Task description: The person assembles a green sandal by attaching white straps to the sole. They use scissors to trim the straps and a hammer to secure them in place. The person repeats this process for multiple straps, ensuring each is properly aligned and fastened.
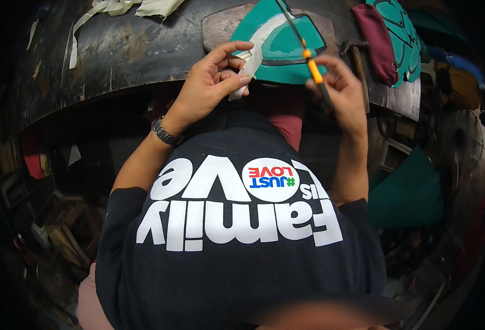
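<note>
Teal leather piece (286, 47): left hand (212, 82) pinches its pale strip (249, 63), running up-right; right hand (338, 88) nearby grips an orange-collared tool (310, 58).

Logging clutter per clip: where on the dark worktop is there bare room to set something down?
Bare worktop lies left of the left hand, below the pale scraps. Crowded on the right: teal piece, right hand with its tool, hammer, maroon pouch.

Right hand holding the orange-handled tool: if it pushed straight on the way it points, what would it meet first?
Probably the teal fabric piece with dark outline on the dark worn workbench; the right hand points up-left toward it, though depth is unclear.
</note>
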Motion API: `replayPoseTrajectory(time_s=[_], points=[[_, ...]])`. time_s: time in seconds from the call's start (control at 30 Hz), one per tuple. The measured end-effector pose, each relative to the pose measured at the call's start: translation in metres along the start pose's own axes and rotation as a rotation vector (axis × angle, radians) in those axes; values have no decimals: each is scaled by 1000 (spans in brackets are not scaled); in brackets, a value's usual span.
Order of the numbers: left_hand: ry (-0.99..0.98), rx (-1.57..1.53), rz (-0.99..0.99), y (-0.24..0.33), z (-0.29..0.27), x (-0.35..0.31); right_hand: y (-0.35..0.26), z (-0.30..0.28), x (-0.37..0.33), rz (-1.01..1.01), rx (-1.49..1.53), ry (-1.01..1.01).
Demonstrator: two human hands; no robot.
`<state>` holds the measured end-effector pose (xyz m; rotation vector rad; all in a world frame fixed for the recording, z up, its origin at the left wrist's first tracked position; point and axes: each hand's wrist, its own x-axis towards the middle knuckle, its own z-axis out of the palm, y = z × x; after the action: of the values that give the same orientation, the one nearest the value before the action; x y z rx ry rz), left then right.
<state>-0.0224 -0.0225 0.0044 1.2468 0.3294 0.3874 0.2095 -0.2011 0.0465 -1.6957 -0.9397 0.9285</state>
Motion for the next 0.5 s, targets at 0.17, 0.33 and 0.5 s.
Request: replayPoseTrajectory(time_s=[0.17,0.33,0.5], points=[[44,33,23,4,6,2,-2,-12,63,-180,-844,328],[120,53,52,5,5,-4,-17,22,57,-565,-873,403],[137,3,27,2,10,-3,-22,70,21,-471,-293,-74]])
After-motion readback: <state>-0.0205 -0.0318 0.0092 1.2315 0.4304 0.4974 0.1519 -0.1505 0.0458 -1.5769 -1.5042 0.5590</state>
